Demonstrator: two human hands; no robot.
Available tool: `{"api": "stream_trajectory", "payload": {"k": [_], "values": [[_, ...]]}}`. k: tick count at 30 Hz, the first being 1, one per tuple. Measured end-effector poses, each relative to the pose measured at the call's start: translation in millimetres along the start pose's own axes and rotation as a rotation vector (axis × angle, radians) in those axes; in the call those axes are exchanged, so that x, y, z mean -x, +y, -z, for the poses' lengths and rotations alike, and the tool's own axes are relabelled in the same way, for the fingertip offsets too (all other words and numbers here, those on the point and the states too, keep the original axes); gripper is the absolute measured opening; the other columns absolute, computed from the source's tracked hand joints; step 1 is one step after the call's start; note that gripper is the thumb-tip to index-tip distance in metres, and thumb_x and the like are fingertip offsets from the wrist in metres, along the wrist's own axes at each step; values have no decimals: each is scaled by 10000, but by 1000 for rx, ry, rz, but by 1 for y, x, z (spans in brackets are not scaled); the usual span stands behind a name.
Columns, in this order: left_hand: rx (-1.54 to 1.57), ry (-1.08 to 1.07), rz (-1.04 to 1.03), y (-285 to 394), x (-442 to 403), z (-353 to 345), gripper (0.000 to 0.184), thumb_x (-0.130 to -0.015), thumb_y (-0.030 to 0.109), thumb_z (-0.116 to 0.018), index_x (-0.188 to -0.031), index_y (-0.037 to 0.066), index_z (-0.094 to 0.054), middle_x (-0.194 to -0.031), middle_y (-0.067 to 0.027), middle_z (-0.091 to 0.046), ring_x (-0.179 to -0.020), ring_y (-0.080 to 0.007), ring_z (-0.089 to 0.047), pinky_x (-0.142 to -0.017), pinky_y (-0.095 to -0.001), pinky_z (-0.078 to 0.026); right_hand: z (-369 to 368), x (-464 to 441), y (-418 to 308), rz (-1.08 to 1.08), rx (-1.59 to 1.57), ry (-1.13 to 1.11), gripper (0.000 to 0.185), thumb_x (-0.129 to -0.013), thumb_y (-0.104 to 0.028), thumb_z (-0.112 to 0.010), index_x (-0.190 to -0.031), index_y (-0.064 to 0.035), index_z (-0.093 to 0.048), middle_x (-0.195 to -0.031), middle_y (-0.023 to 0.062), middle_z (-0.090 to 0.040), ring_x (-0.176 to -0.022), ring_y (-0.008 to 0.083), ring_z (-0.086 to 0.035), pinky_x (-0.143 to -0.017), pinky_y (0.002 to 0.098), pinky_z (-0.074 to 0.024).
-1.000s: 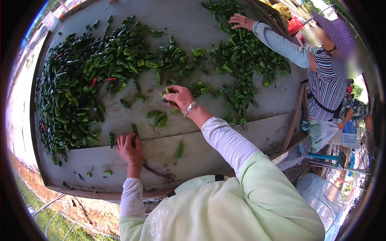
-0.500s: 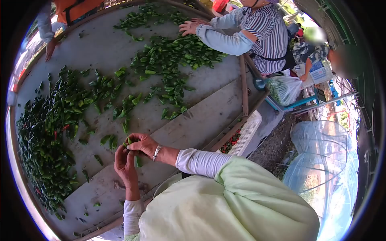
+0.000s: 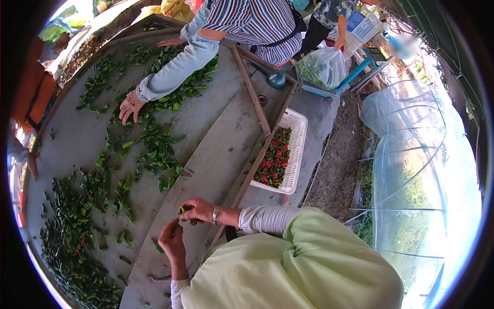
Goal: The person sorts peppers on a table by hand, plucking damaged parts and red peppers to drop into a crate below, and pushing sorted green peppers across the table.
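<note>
My right hand (image 3: 199, 212), with a pale band at its wrist, pinches a green pepper (image 3: 184, 209) between thumb and fingers above the near side of the grey table (image 3: 206, 149). Just below and to its left is my left hand (image 3: 173, 242), its fingers closed together; whatever is in them is too small to make out. The two hands are close but apart. Beside my left hand, a few loose green peppers (image 3: 124, 237) lie on the tabletop. A large heap of dark green peppers (image 3: 77, 262), with a red one among them, spreads along the left.
A co-worker in a striped top (image 3: 252, 20) leans over the table, one hand (image 3: 132, 107) on green peppers. Another person in orange (image 3: 38, 100) stands at the left edge. A white basket (image 3: 297, 154) of red and green peppers sits beyond the wooden rim (image 3: 252, 172). Plastic sheeting (image 3: 406, 170) stands right.
The view has swung right, bringing the basket fully into sight. My hands, together before, have parted slightly. The co-worker in stripes has leaned forward and reached farther across the peppers.
</note>
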State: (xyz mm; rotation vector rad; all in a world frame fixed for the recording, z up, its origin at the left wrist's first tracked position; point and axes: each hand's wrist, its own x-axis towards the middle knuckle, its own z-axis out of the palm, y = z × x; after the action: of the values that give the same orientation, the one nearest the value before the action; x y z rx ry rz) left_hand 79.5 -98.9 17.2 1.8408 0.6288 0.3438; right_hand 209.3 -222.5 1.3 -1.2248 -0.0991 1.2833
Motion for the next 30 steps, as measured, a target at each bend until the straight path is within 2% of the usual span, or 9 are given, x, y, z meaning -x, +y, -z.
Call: {"api": "stream_trajectory", "payload": {"k": [8, 12, 14, 16, 17, 20, 23, 26, 30], "values": [[142, -75, 220, 0, 33, 19, 192, -746, -32, -588, -927, -58, -646, -742, -56, -630, -657, -111, -566, -625, -247, -468, 122, 105, 14, 150, -467, 266, 187, -810, -149, -583, -981, -74, -571, -810, 12, -586, -618, 119, -594, -407, 204, -358], [4, -118, 327, 12, 68, 47, 235, -786, 32, -552, -987, -36, -653, -837, -91, -673, -750, -143, -599, -688, -265, -472, 199, 143, 30, 149, -364, 707, 186, -796, -179, -635, -964, -108, -598, -754, 0, -609, -550, 119, -600, -378, 212, -386], [-424, -104, -427, -24, 86, 55, 128, -653, 121, -660, -760, 55, -639, -721, -107, -639, -508, -203, -572, -414, -301, -438, 255, 135, 58, 144, -460, 913, 331, -789, -222, -654, -1085, -92, -581, -852, 47, -628, -697, 172, -639, -451, 262, -475], [-413, -97, -463, -25, 80, 57, 132, -656, 118, -657, -770, 55, -634, -733, -106, -632, -521, -202, -564, -424, -301, -434, 284, 147, 47, 11, 216, 1146, 525, -759, -292, -673, -1206, -66, -516, -1047, 129, -610, -916, 278, -621, -675, 370, -538], [-395, -97, -492, -23, 81, 56, 137, -659, 115, -655, -779, 55, -630, -744, -106, -625, -534, -200, -557, -435, -300, -430, 293, 150, 46, 0, 487, 1274, 705, -722, -346, -685, -1303, -42, -424, -1223, 188, -521, -1067, 350, -542, -900, 425, -459], [-337, -90, -586, -14, 74, 52, 151, -668, 106, -647, -808, 56, -616, -779, -104, -604, -574, -197, -534, -466, -298, -419, 298, 143, 39, 174, 775, 1345, 616, -732, -342, -674, -1229, -20, -502, -1155, 166, -581, -1030, 318, -583, -968, 414, -405], [-270, -103, -682, -3, 64, 44, 168, -677, 97, -639, -836, 56, -602, -814, -102, -583, -614, -193, -511, -498, -296, -407, 233, 153, -37, 228, -173, 699, 394, -845, -247, -616, -1197, -82, -552, -1033, 12, -647, -876, 150, -651, -773, 321, -460], [-212, -117, -781, 13, 56, 38, 185, -687, 87, -631, -864, 56, -588, -849, -100, -562, -654, -189, -489, -529, -294, -395, 176, 134, -96, 485, -192, 232, 361, -870, -201, -588, -1216, -106, -545, -1118, 26, -626, -990, 146, -620, -715, 240, -471], [-129, -158, -917, 45, 41, 26, 210, -699, 75, -620, -902, 56, -570, -895, -98, -534, -707, -184, -458, -571, -292, -380, 70, 140, -187, 741, -290, -548, 394, -854, -130, -556, -1235, -36, -517, -1182, 99, -592, -1058, 205, -583, -794, 282, -476]]}}
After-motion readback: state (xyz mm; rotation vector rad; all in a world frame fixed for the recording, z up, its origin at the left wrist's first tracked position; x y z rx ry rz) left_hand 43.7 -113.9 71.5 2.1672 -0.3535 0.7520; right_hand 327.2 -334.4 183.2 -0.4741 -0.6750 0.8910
